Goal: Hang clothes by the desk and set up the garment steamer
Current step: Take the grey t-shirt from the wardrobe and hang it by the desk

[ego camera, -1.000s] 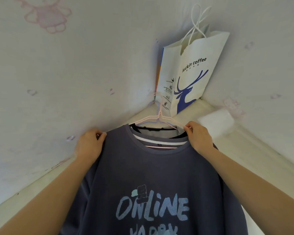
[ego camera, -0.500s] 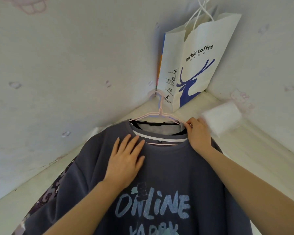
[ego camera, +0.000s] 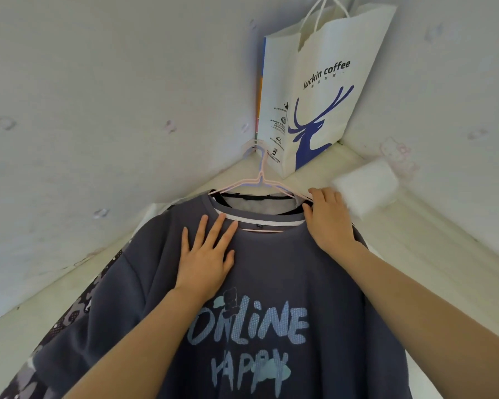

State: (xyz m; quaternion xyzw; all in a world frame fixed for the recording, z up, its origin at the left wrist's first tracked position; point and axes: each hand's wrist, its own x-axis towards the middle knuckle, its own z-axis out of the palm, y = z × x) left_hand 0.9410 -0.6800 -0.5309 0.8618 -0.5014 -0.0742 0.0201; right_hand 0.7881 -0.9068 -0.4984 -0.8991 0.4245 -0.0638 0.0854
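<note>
Soft, even daylight, bright on the walls [ego camera: 98, 110]; faint shadow beside the bag [ego camera: 323, 90]. Wide-angle bending at edges; slight overall softness.

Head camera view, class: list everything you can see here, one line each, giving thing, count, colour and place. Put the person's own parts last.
T-shirt: one, slate blue with pale "ONLINE HAPPY" print, hanging front and centre.
Hangers: at least two, pale pink and pale blue, hooked near the wall corner above the collar.
Garments behind: count unclear, black and white collars, behind the T-shirt.
Patterned garment: one, grey camouflage, lower left.
Paper bag: one, white with blue deer, standing in the corner.
White packet: one, on the ledge at right.
Left hand: flat on the T-shirt's chest.
Right hand: holds the T-shirt's shoulder by the hanger.
</note>
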